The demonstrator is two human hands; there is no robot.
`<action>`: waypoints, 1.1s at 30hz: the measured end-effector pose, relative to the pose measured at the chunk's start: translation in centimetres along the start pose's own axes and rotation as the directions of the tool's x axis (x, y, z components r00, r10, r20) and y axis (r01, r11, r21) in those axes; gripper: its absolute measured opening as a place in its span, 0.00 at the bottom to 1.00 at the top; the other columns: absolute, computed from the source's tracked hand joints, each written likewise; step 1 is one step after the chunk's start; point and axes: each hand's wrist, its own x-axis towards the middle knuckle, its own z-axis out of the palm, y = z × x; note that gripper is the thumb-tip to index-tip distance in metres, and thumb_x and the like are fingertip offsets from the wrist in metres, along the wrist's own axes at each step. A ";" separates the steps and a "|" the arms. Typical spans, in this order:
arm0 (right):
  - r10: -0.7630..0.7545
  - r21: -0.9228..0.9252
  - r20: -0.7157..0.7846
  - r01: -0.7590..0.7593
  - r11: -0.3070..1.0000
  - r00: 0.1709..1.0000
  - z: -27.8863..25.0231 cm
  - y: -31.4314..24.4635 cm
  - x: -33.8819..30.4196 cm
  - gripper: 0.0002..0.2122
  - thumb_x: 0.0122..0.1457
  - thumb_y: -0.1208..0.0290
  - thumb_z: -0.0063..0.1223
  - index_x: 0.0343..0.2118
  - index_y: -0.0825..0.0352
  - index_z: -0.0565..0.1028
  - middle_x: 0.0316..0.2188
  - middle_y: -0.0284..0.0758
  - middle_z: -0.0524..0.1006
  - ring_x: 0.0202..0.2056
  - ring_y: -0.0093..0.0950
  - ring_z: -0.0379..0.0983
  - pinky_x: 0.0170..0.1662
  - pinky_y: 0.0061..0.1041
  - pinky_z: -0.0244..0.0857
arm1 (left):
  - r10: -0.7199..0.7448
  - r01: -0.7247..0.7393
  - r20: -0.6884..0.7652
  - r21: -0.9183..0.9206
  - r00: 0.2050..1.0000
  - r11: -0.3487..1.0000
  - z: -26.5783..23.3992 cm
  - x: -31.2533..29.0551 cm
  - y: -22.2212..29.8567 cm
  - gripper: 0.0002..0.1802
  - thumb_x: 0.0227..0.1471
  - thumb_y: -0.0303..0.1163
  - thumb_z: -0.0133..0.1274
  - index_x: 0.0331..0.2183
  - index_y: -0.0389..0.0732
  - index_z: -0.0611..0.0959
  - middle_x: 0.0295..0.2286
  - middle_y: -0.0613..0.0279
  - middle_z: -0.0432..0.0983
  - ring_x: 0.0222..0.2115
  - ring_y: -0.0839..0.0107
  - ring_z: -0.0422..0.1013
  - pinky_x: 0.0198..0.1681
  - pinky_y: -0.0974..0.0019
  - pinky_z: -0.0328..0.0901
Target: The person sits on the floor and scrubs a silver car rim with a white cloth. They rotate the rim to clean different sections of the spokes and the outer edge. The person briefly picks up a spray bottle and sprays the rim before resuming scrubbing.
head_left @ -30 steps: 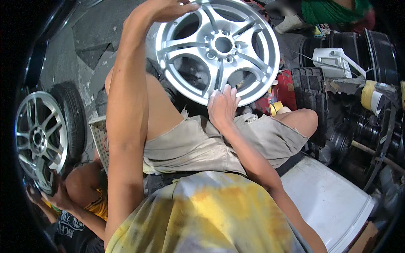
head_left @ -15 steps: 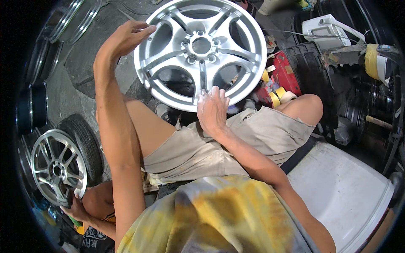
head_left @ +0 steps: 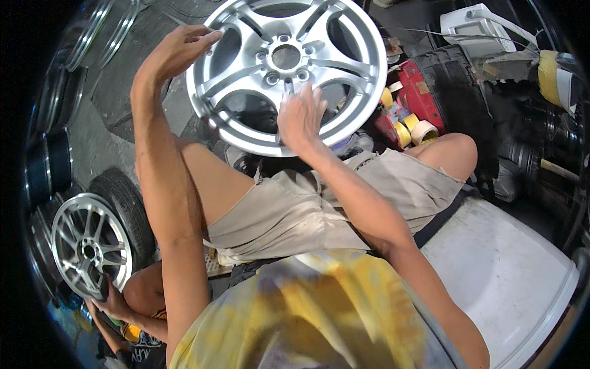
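A large silver alloy wheel (head_left: 335,67) with several double spokes stands in front of me, its face toward me. My left hand (head_left: 175,52) is at its upper left edge, fingers stretched over the lip and touching it. My right hand (head_left: 301,120) lies on the lower spoke just below the hub hole, fingers extended and slightly blurred. Nothing shows in the right hand, though its palm is hidden. The wheel's top edge runs out of view.
A co-worker's hand (head_left: 110,302) is at another silver wheel (head_left: 61,237) on the left, beside a black tyre (head_left: 132,212). At right are tape rolls (head_left: 424,132), a red box (head_left: 421,98), a white plastic container (head_left: 476,31) and a white panel (head_left: 498,277).
My right hand has slid up the lower spoke toward the hub. My left hand stays at the wheel's edge. The co-worker's second arm has come into view at lower left.
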 end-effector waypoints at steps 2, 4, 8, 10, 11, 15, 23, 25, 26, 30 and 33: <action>0.033 0.071 -0.040 -0.030 0.997 0.999 0.4 -0.4 1.1 0.11 0.60 0.71 0.52 0.33 0.74 0.82 0.47 0.47 0.72 0.51 0.45 0.65 0.51 0.46 0.57 | 0.008 -0.008 -0.018 0.012 1.000 1.000 0.0 0.0 0.2 0.38 0.58 0.61 0.54 0.51 0.35 0.84 0.41 0.40 0.83 0.46 0.48 0.79 0.54 0.47 0.71; 0.048 0.047 0.099 -0.053 0.998 0.994 -1.0 -0.5 -0.9 0.11 0.60 0.71 0.52 0.34 0.74 0.82 0.47 0.47 0.72 0.51 0.45 0.65 0.52 0.47 0.57 | 0.033 -0.032 -0.063 0.014 0.997 0.999 0.2 0.0 -0.9 0.37 0.57 0.60 0.55 0.51 0.34 0.84 0.41 0.39 0.83 0.46 0.47 0.79 0.54 0.47 0.71; -0.020 0.024 -0.055 0.022 0.999 0.998 0.2 -1.0 0.6 0.11 0.61 0.70 0.53 0.33 0.72 0.83 0.48 0.47 0.72 0.52 0.44 0.65 0.53 0.47 0.57 | 0.008 -0.004 -0.077 0.053 0.997 0.999 -0.6 -0.1 -1.1 0.36 0.58 0.58 0.56 0.50 0.33 0.84 0.43 0.38 0.82 0.47 0.46 0.79 0.53 0.49 0.71; 0.012 -0.049 0.030 -0.011 0.999 0.999 0.7 -0.8 2.4 0.11 0.61 0.70 0.52 0.34 0.71 0.83 0.48 0.47 0.72 0.54 0.44 0.65 0.53 0.47 0.57 | 0.114 -0.110 -0.119 0.044 0.986 0.993 0.4 0.5 -1.7 0.35 0.58 0.57 0.56 0.50 0.33 0.84 0.44 0.37 0.82 0.47 0.45 0.79 0.53 0.48 0.71; 0.027 -0.051 0.058 -0.024 0.998 0.998 0.5 -0.9 2.8 0.11 0.62 0.70 0.52 0.34 0.70 0.83 0.48 0.47 0.72 0.54 0.44 0.65 0.54 0.47 0.57 | 0.062 -0.060 -0.076 0.024 0.995 0.998 -0.2 -0.3 -0.2 0.35 0.59 0.58 0.55 0.51 0.34 0.84 0.44 0.37 0.81 0.47 0.44 0.79 0.54 0.48 0.71; 0.006 -0.047 0.089 -0.002 0.999 0.996 -0.1 -0.6 1.1 0.11 0.62 0.70 0.51 0.34 0.71 0.84 0.49 0.48 0.72 0.54 0.45 0.65 0.55 0.49 0.56 | 0.010 -0.008 -0.076 0.034 0.997 0.999 -1.3 -1.1 0.6 0.33 0.58 0.56 0.55 0.50 0.35 0.84 0.44 0.37 0.81 0.46 0.44 0.79 0.53 0.48 0.71; -0.054 -0.173 0.097 0.071 0.982 0.994 0.3 -0.5 2.4 0.15 0.65 0.65 0.49 0.36 0.73 0.83 0.50 0.49 0.72 0.55 0.48 0.66 0.52 0.53 0.60 | -0.034 0.036 -0.070 0.024 0.997 0.999 -2.7 -2.1 1.9 0.30 0.58 0.53 0.54 0.48 0.38 0.85 0.43 0.38 0.81 0.45 0.44 0.79 0.50 0.49 0.72; -0.057 -0.178 0.149 0.083 0.980 0.987 0.0 -0.5 2.1 0.16 0.65 0.64 0.48 0.36 0.73 0.83 0.49 0.50 0.73 0.53 0.50 0.67 0.50 0.54 0.62 | -0.054 0.055 -0.061 0.022 0.997 0.998 -2.9 -2.6 2.0 0.29 0.57 0.52 0.53 0.48 0.38 0.85 0.43 0.38 0.81 0.44 0.45 0.79 0.49 0.50 0.72; -0.055 -0.181 0.177 0.087 0.980 0.983 -0.4 -0.5 2.0 0.17 0.65 0.64 0.48 0.36 0.74 0.83 0.49 0.50 0.73 0.52 0.51 0.68 0.49 0.55 0.63 | -0.062 0.063 -0.064 0.022 0.996 0.998 -3.1 -2.8 2.1 0.28 0.57 0.52 0.53 0.47 0.38 0.85 0.43 0.38 0.81 0.44 0.45 0.79 0.49 0.50 0.72; -0.119 -0.031 0.518 0.158 0.987 0.847 -5.8 2.5 2.8 0.16 0.65 0.64 0.47 0.32 0.72 0.82 0.41 0.53 0.75 0.46 0.49 0.72 0.52 0.47 0.64 | -0.104 0.105 -0.024 0.016 0.994 0.994 -2.6 -3.4 3.9 0.27 0.57 0.51 0.53 0.46 0.39 0.86 0.42 0.39 0.81 0.43 0.45 0.79 0.48 0.50 0.72; -0.071 0.129 0.298 0.033 0.991 0.952 -9.5 5.2 2.7 0.16 0.65 0.62 0.50 0.32 0.72 0.81 0.35 0.51 0.74 0.40 0.47 0.73 0.49 0.43 0.65 | 0.022 -0.006 -0.119 0.134 0.993 0.991 1.4 -1.9 2.0 0.27 0.59 0.50 0.56 0.46 0.34 0.86 0.40 0.38 0.82 0.42 0.47 0.81 0.47 0.53 0.74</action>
